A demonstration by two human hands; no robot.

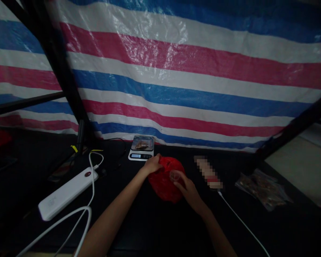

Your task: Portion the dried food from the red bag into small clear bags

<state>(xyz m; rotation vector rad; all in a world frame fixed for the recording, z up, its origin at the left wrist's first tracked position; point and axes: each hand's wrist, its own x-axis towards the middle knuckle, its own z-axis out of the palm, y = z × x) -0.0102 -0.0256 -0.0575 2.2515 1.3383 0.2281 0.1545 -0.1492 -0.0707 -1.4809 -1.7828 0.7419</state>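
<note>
A red plastic bag (164,182) lies on the dark table in front of me. My left hand (152,165) grips its upper left edge. My right hand (186,188) rests at the bag's right side and holds a small clear cup (174,176) at the bag's opening. Behind the bag stands a small digital scale (141,148) with a clear packet of brownish stuff on its plate.
A white power strip (66,193) with white cables lies to the left. Clear packets of brown contents (262,190) lie to the right, beside a blurred object (208,173) with a white cable. A striped tarp (176,78) and black frame bars close the back.
</note>
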